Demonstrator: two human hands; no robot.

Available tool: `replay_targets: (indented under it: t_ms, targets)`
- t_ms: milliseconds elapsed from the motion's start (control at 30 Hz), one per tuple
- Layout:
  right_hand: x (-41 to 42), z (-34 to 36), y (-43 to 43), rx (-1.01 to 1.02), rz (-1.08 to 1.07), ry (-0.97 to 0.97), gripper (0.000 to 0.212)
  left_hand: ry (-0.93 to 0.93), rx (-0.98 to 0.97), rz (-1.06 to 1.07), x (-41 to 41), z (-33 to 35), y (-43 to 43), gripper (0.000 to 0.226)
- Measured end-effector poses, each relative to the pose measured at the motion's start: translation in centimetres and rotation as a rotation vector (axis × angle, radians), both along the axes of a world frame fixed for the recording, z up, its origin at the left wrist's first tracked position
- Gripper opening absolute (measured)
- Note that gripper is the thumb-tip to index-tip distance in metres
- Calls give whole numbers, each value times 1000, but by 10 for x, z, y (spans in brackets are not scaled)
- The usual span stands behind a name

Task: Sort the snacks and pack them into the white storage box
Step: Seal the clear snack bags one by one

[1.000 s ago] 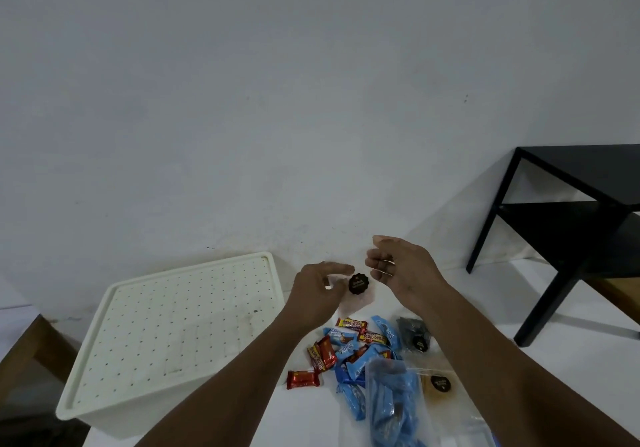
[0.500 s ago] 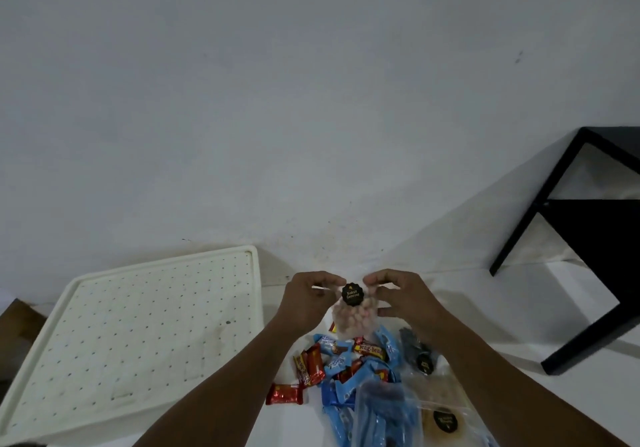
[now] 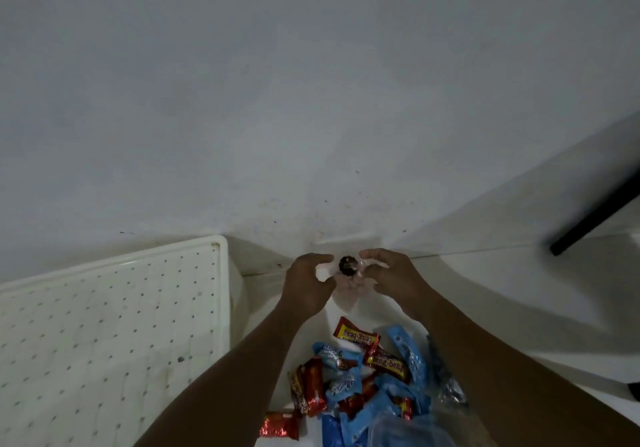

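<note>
**Two grips, one packet, box off to the left**

Both grips are raised side by side above the surface, with a small clear packet between them. The right grip is clamped on the packet's top edge, pinching it just beside its round black label. The left grip has its fingers curled in toward the packet's other edge. The frame is too blurred there to tell whether they hold the film or only sit beside it.

The packet hangs from the pinch with its long axis pointing straight down, its lower end free in the gap between the two grips.

The coming move turns on where the white storage box lies. It sits well out to the left of the left grip and somewhat toward the person, so the left grip is the nearer one, while the packet's sure hold is in the right. The perforated lid lies flat over the box, so the packet probably cannot go in until a grip is freed to lift it.

The snack pile of red bars and blue wrappers lies on the person's side of both grips, below them and between the forearms. It looks unsorted, so the task seems to be at an early stage.
</note>
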State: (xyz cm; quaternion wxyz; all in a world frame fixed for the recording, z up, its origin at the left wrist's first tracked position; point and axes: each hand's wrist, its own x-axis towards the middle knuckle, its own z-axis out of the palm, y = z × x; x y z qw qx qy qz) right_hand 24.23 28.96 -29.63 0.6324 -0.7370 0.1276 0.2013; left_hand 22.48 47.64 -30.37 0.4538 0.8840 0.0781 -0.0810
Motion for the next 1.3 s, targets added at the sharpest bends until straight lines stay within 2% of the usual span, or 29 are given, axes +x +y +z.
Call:
replay_targets:
  t_ms: [133,333,467,533,633,767,900,967,1100,1200,1300]
  targets:
    - [-14,8,-13,-137,8,-46,23,3,10,11,-20,12,-7,38]
    - [-79,33,-82,-419,-9,-39,12,225,-23,-157,-74,35,-38,29]
    - [-133,28,-133,-610,22,130,13,301,-40,-334,-115,36,-86,35]
    - [-155,22,-148,-654,72,204,16,328,21,-377,-131,29,-113,38]
    - [-173,14,-157,-597,74,223,6,394,146,-416,-147,23,-144,39]
    - [-172,6,-151,-525,61,190,9,356,193,-415,-150,18,-163,32]
    - [-167,10,-144,-386,43,169,6,328,110,-373,-144,29,-164,26]
    - [-164,20,-141,-305,28,177,5,340,-8,-265,-140,41,-160,27]
    - [-162,59,-139,-131,-42,201,18,406,-443,-28,-130,79,-136,24]
    - [-160,101,-130,-121,2,124,23,363,-434,-238,-119,115,-105,30]
    - [-155,145,-111,-197,116,-63,54,347,-353,-478,-114,165,-77,31]
